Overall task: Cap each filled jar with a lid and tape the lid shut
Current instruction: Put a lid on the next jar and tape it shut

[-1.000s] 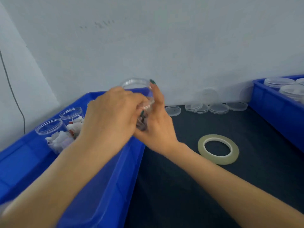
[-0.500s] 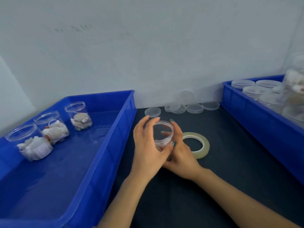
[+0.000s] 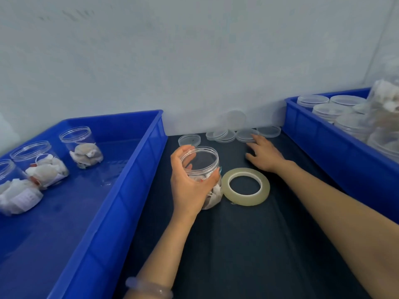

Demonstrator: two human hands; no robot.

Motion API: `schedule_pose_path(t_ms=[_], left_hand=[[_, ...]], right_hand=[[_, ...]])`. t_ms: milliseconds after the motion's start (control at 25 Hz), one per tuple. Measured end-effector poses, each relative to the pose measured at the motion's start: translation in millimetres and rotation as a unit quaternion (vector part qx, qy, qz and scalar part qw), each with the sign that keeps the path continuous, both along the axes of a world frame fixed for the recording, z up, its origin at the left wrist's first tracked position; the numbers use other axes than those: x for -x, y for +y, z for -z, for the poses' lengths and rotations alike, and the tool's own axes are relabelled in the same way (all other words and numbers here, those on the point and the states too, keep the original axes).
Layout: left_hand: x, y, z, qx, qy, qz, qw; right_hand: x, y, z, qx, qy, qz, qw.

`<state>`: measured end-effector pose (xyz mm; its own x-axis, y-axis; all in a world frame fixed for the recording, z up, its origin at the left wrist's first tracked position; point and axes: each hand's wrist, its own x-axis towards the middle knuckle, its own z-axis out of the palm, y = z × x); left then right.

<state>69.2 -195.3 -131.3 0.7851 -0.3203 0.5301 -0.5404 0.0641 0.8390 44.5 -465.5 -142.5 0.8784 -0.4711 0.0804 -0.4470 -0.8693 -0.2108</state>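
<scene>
The jar point(image 3: 205, 167) stands upright and uncapped on the dark mat point(image 3: 237, 244), between the two blue bins. Pale packets fill its lower half. The left hand point(image 3: 190, 184) grips it from the left side, with the thumb at the open rim and the fingers curled round the wall. Half a second ago both hands cupped this jar. Now only the left one holds it. A second ago it was held up over the left bin point(image 3: 133, 180).

The roll of tape point(image 3: 246, 199) lies flat just to the right of the jar's base. Whether the two touch cannot be told.

The right hand point(image 3: 264, 155) has left the jar and reached past the tape toward the back wall. Its fingers are stretched out and hold nothing, and the fingertips are at the edge of a loose lid point(image 3: 245, 133). More clear lids lie along the wall: a single one point(image 3: 189, 140) behind the jar, a small overlapping pile point(image 3: 221, 135), another flat one point(image 3: 268, 131) further right, and one leaning upright on the wall point(image 3: 235, 120).

In the left bin three more open jars hold similar packets: the far one point(image 3: 85, 147), the middle one point(image 3: 41, 162) and the near one point(image 3: 15, 190), which is cut by the frame edge. The right bin point(image 3: 323, 143) holds capped jars point(image 3: 313, 101) standing close together. A pale bracelet point(image 3: 149, 289) sits on the left wrist.
</scene>
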Motion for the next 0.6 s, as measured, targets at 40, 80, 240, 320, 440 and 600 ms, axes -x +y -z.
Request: schedule_pose_path(t_ms=[40,80,240,320,440,600], left_hand=[[0,-1,1,0.004,0.001,0.0,1.0],[1,-1,2,0.006,0.003,0.001,1.0],[-1,-3,3,0.002,0.012,0.001,1.0],[1,-3,1,0.003,0.015,0.0,1.0],[4,-4,-1,0.005,0.023,0.001,1.0],[5,-5,-1,0.007,0.026,-0.005,1.0]], right_hand=[[-6,-6,3,0.013,0.021,-0.004,1.0],[-11,-11,6,0.022,0.032,-0.007,0.999],[-22,-13,9,0.08,0.005,-0.003,0.997],[-19,-8,10,0.113,-0.039,0.004,0.993],[-16,-7,9,0.108,-0.108,0.032,0.988],[-29,-21,9,0.058,-0.067,0.063,0.994]])
